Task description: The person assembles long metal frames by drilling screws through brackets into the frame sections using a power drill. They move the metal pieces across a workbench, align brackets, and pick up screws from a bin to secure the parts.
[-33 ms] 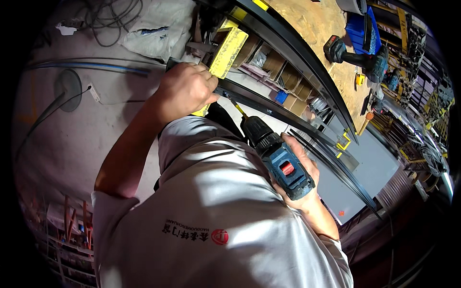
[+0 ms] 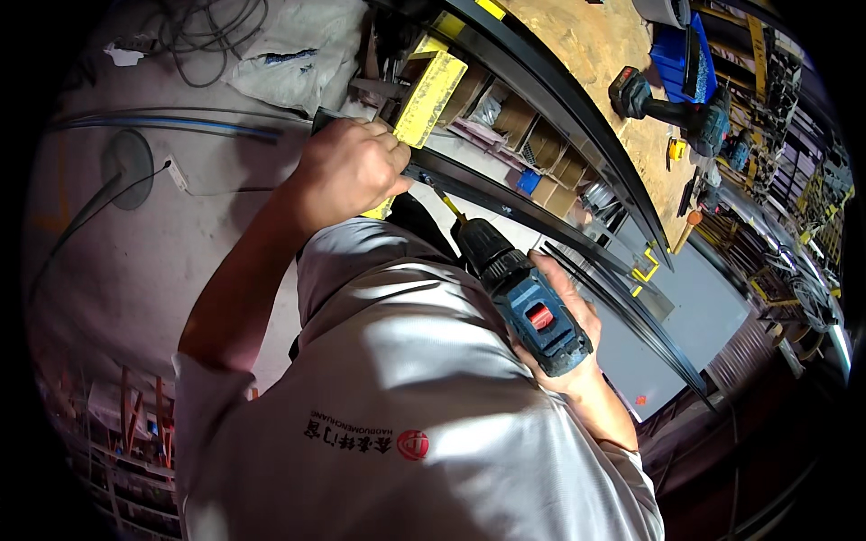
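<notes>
My right hand (image 2: 570,302) is wrapped round a blue and black cordless drill (image 2: 532,302) with a red switch. From its chuck a thin bit with a yellow section (image 2: 453,207) points up and left; the tip is at or very close to a long black metal profile (image 2: 514,213). My left hand (image 2: 352,171) is closed over the left end of that profile, beside a worn yellow support bar (image 2: 431,97). The thumb side of this hand lies near the bit's tip. Its fingertips are hidden.
A second long black profile (image 2: 577,117) curves along a wooden workbench (image 2: 577,36). On the bench lie another cordless drill (image 2: 672,108), a blue bin (image 2: 677,59) and a yellow tape measure (image 2: 676,149). Boxes (image 2: 541,144) fill a shelf below. A fan-like grey disc (image 2: 128,169) and cables are at left.
</notes>
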